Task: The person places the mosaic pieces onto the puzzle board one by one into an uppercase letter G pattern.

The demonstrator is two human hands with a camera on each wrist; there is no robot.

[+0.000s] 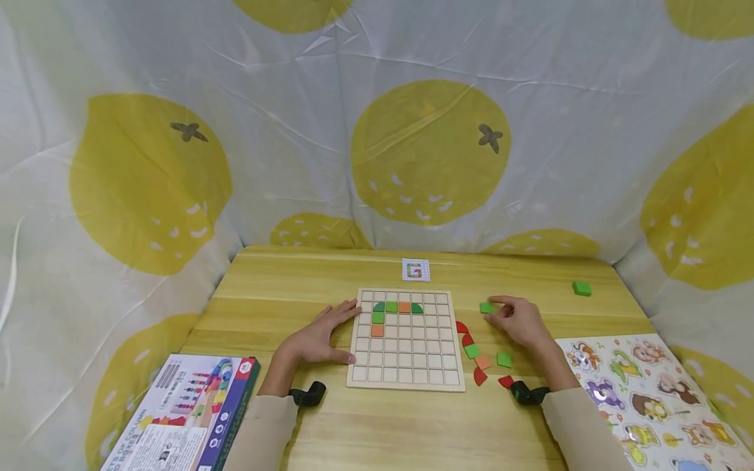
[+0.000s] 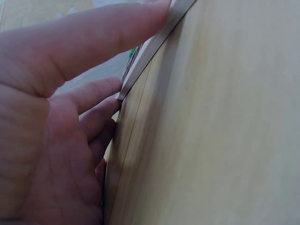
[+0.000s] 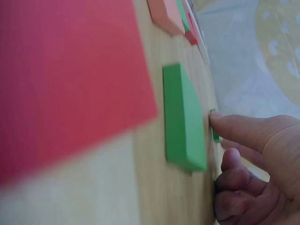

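A wooden grid board (image 1: 405,366) lies mid-table with green and orange tiles (image 1: 397,307) in its upper rows. My left hand (image 1: 344,330) rests flat against the board's left edge (image 2: 154,42), fingers straight and thumb (image 2: 93,37) along the rim. To the right of the board my right hand (image 1: 497,309) pinches a small green square tile (image 1: 485,307) on the table. In the right wrist view the index fingertip (image 3: 220,119) touches that tile (image 3: 216,136). Loose red, green and orange tiles (image 1: 478,356) lie between the board and my right forearm.
A small pattern card (image 1: 415,269) sits behind the board. One green tile (image 1: 581,288) lies alone at far right. A game box (image 1: 188,412) is at front left, and an animal puzzle sheet (image 1: 642,392) at front right. Lemon-print cloth surrounds the table (image 1: 294,281).
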